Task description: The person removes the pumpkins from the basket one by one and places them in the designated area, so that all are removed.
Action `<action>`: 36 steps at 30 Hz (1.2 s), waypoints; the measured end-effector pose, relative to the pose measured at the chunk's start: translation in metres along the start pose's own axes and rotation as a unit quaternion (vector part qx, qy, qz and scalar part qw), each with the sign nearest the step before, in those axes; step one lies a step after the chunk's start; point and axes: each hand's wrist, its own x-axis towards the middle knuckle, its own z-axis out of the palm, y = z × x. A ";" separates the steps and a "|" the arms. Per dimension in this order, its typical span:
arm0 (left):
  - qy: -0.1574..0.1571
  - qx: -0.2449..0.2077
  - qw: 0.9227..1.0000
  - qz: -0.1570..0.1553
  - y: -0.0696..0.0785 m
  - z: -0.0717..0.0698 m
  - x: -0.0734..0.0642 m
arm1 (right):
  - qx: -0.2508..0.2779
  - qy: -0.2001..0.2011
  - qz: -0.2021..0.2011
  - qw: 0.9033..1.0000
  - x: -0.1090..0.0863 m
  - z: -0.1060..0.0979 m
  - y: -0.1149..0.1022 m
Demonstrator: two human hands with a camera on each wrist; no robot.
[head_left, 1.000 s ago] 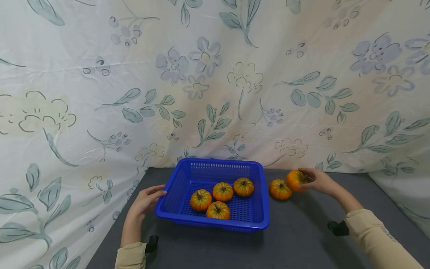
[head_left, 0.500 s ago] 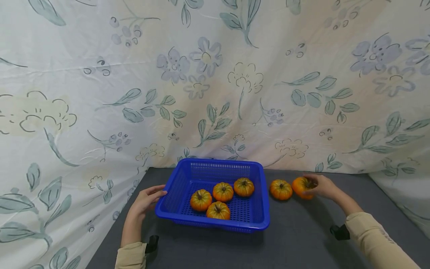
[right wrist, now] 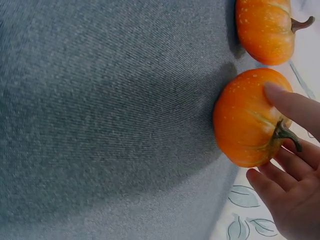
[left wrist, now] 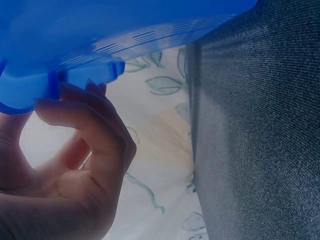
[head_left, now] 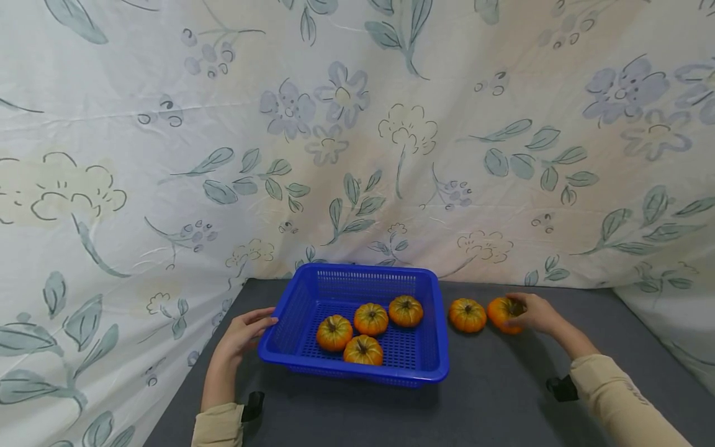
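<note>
Fingers of the right hand [head_left: 535,313] are clasping a pumpkin [right wrist: 243,120], which seems to be resting on the dark woven table [head_left: 491,388]. Picking up or setting down is probably the step in hand, calling next for a steady hold or clean release. Leftward from these fingers, another pumpkin [head_left: 467,315] is sitting, then a blue basket [head_left: 363,371] is holding four more pumpkins [head_left: 371,320], its rim gripped by the left hand [head_left: 242,333]. Floral cloth [head_left: 357,124] is hanging beyond.

R hand [head_left: 536,313] on far-R pumpkin [head_left: 499,316]
</note>
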 end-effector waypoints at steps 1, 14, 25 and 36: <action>-0.001 -0.001 1.000 0.000 0.000 0.000 0.000 | 0.001 0.002 0.003 1.000 0.000 0.001 0.000; -0.001 -0.010 1.000 0.002 0.000 -0.001 0.000 | 0.015 0.009 0.022 1.000 0.003 0.004 -0.005; -0.003 -0.010 1.000 0.001 0.001 0.000 -0.001 | 0.049 0.028 0.007 0.998 0.007 0.000 -0.035; -0.004 -0.004 1.000 0.003 0.001 0.000 -0.001 | 0.082 0.048 -0.052 0.994 0.011 -0.001 -0.081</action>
